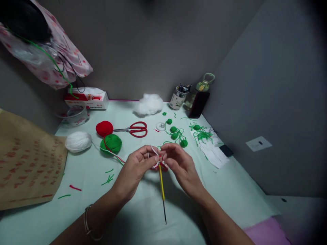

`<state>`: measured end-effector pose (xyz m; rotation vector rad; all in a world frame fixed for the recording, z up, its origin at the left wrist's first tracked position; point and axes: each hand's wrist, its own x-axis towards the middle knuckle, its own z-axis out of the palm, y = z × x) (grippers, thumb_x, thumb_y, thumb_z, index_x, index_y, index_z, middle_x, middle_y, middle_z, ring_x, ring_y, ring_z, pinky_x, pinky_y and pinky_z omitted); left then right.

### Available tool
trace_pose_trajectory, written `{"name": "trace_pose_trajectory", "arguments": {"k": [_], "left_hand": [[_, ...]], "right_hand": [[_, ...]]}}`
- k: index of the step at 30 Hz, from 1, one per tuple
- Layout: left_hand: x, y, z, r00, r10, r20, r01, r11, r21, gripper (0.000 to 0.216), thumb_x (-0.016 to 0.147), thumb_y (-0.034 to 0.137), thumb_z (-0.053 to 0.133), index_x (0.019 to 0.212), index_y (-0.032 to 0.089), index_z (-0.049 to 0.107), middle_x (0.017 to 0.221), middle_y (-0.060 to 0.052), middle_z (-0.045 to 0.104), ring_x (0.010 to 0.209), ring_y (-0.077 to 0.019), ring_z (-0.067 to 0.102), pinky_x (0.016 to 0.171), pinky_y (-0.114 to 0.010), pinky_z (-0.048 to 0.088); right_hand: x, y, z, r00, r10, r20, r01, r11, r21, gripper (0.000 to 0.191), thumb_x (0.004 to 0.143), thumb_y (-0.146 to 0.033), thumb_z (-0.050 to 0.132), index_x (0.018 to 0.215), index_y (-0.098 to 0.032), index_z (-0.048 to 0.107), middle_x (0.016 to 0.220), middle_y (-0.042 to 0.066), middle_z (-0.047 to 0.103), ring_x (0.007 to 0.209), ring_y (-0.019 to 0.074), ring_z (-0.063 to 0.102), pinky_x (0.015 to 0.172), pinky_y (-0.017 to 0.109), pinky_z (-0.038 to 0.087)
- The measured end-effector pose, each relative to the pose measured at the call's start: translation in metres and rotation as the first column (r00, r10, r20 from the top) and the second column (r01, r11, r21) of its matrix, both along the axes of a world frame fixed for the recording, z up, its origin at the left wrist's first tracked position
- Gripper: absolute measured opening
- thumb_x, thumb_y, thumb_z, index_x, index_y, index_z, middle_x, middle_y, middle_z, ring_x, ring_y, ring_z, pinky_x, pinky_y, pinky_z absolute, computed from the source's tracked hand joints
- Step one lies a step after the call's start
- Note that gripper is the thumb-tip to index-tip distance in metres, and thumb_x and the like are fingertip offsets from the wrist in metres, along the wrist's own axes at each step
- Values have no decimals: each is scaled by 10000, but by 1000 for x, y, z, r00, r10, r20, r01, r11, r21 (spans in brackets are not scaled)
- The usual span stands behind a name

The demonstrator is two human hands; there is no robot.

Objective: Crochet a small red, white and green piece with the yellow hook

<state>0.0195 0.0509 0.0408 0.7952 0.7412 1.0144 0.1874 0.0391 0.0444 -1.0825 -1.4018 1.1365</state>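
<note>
The left hand (136, 165) and right hand (180, 163) meet fingertip to fingertip above the middle of the table (76, 204), both pinched shut on a small red-and-white crochet piece (165, 167) held between them; a yellow-handled crochet hook (161, 185) hangs from that pinch, its long axis running almost straight back toward the person, dark end nearest the body; which hand grips it I cannot tell; both wrists are raised, palms turned inward; red and white strands (114, 154) trail leftward toward the yarn balls (111, 143).
</note>
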Motion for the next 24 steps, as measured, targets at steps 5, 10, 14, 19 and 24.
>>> {"name": "trace_pose_trajectory", "arguments": {"k": [5,10,14,19,24], "left_hand": [[1,0,-1,1000,3,-17,-3,1000,12,96,859,249,790,837,189,717,802,19,622,710,-115,544,689,-233,452],[-1,2,1,1000,-9,22,9,1000,-18,146,846,271,823,837,176,712,827,17,610,742,-112,538,690,-214,448],[-4,5,1,993,-58,103,64,996,-59,140,863,251,819,843,167,708,794,23,577,729,-105,519,700,-205,456],[-12,12,-4,982,-85,168,101,991,-92,150,859,232,828,834,165,696,788,22,567,702,-101,540,667,-200,471],[-18,16,-8,979,-74,192,94,991,-99,145,869,235,823,841,172,695,769,23,578,682,-97,536,666,-192,478]], "right_hand": [[-3,0,0,996,-77,49,78,997,-10,165,889,-310,763,785,-201,694,723,-18,653,643,120,587,626,253,485],[-1,2,1,996,-81,-48,74,988,-137,209,867,-349,770,763,-187,688,691,-13,642,614,115,569,594,247,480],[2,8,-1,969,-123,-215,67,965,-253,235,801,-371,824,755,-190,682,594,-43,587,526,98,509,525,230,448],[6,14,1,935,-146,-324,35,945,-325,321,740,-402,864,705,-190,626,535,-76,492,475,76,408,489,222,394],[15,17,-5,998,-48,51,55,989,-138,231,927,-422,696,882,-198,661,747,-2,639,638,138,571,634,283,497]]}}
